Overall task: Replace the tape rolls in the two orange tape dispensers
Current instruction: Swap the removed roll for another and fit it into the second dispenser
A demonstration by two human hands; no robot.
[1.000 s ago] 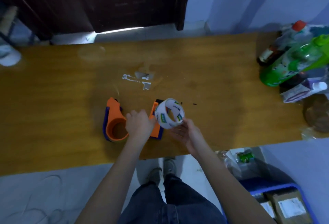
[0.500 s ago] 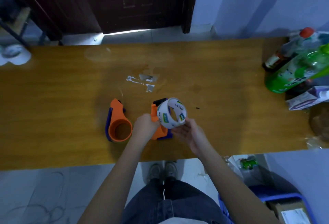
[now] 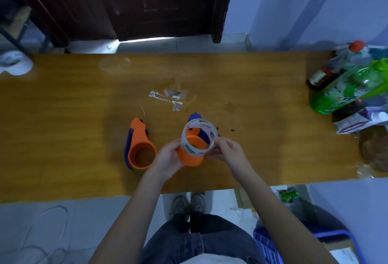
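Head view, and you're standing at the long brown wooden tabletop [image 3: 63,116], shoes showing under its near edge. Far left, a white rounded object [image 3: 15,65] sits at the tabletop's end, too blurred to name. Moving in, the first orange plastic tape dispenser with a blue side plate [image 3: 138,145] lies on the wood, its round drum open toward you and nothing touching it. Just beyond it, patches of torn white tape residue [image 3: 168,98] are stuck to the surface.

Now the action: your left hand [image 3: 168,158] is curled around the drum of the second orange tape dispenser [image 3: 191,154], gripping it from the left side and holding it just above the wood. Over the top of that drum sits the white tape roll with printed lettering [image 3: 198,135], tilted, its ring partly around the orange core; whether it's fully seated, you can't tell from here. Your right hand [image 3: 227,151] pinches the roll's right rim between thumb and fingertips.

Further right, the far end is crowded: a green plastic bottle [image 3: 344,93] lying on its side, a dark bottle with a red cap [image 3: 327,70] behind it, and a white carton [image 3: 357,122] nearer you. Down on the floor at right, a blue plastic crate [image 3: 270,247].
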